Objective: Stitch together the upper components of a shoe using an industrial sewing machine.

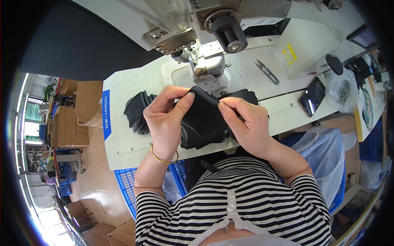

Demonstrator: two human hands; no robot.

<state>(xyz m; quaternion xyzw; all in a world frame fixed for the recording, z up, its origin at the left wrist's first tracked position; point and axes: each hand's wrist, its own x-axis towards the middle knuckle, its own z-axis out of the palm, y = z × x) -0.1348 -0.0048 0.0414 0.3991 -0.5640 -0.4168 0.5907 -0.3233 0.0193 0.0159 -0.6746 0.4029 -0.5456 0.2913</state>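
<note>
Between my two hands a black fabric piece (201, 112) is stretched by its upper edge, just in front of the sewing machine (209, 67). The thumb and fingers of my left hand (166, 115) pinch its left corner. At the right end of that edge, my right hand (246, 121) grips it between thumb and forefinger. A gold bangle (164, 161) circles my left wrist. Left of that hand lies a stack of black fabric pieces (137, 112). More black fabric (244, 96) rests behind my right hand, partly hidden by it.
Thread snips (267, 72) and a phone (312, 96) lie on the table's right side. A clear plastic bag (342, 92) sits beyond them. Blue baskets (125, 184) stand below the table edge, one draped with pale plastic (320, 156). Cardboard boxes (72, 127) are on the left.
</note>
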